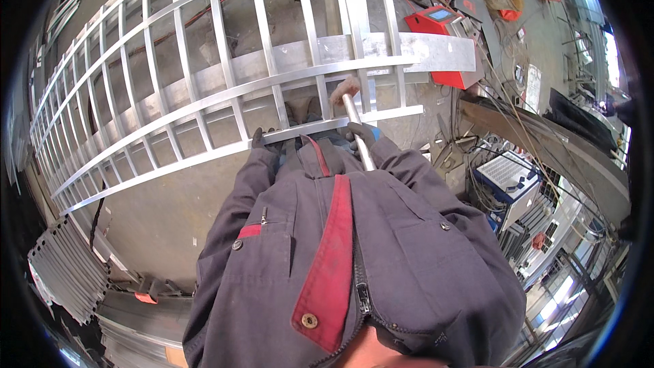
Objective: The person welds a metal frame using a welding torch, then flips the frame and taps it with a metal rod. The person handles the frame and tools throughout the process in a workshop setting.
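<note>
A long silvery metal frame [272, 80], made of lengthwise rails with crossbars between them, stretches across in front of me and off to the left. My left hand [261, 138], in a dark glove, is closed at its near rail; the sleeve hides part of it. My right hand [357, 134], also gloved, grips the pale handle of a mallet [346, 91]. The mallet's worn, brownish head points away from me, above the near bay at the frame's right end. The handle's butt reaches back toward my jacket.
A red machine [436, 22] with a small screen stands beyond the frame's right end, beside a flat metal plate [443, 52]. Cables trail over the floor at right. A blue-and-white case [507, 176] stands nearer on the right. Ribbed metal pieces [68, 269] are at lower left.
</note>
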Demonstrator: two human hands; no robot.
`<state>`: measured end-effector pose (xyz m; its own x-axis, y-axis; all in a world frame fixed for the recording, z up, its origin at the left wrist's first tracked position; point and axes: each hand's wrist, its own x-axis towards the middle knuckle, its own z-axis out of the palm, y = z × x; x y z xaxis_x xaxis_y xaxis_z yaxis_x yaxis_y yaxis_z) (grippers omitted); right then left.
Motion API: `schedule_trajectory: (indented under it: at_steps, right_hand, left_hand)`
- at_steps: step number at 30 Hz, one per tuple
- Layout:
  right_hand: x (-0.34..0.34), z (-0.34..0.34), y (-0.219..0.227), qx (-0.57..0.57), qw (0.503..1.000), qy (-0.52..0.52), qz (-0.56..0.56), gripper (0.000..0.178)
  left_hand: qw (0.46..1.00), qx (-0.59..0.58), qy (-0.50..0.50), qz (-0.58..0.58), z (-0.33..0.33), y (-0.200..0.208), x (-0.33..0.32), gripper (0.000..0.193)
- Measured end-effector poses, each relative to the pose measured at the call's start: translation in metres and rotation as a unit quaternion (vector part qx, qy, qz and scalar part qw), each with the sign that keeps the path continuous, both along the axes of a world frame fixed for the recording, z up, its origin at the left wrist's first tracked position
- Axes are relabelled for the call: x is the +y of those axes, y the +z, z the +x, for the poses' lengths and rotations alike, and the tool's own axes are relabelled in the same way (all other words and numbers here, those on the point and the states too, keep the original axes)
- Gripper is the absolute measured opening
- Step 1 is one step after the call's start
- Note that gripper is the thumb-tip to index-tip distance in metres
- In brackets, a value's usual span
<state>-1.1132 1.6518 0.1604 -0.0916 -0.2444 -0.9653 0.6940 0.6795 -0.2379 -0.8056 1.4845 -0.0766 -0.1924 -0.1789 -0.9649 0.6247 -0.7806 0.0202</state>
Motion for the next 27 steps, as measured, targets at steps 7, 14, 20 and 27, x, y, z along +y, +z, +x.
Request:
schedule_trajectory:
  at_steps: [7, 14, 20, 27]
  right_hand:
    - [0.011, -0.001, 0.029, 0.027, 0.982, 0.158, -0.096, 0.039]
    - [-0.063, 0.026, 0.102, 0.078, 0.857, 0.376, -0.343, 0.036]
    - [-0.107, 0.084, 0.115, 0.091, 0.814, 0.515, -0.253, 0.048]
    - [-0.147, 0.180, 0.074, 0.071, 0.782, 0.586, -0.203, 0.057]
  left_hand:
    - [0.993, 0.090, -0.065, 0.048, 0.016, -0.004, -0.004, 0.055]
    - [0.991, -0.069, -0.108, -0.048, 0.086, -0.001, -0.012, 0.041]
    - [0.986, -0.151, -0.049, -0.048, 0.143, -0.011, -0.017, 0.027]
    - [0.992, -0.093, -0.053, -0.066, 0.237, -0.024, -0.018, 0.025]
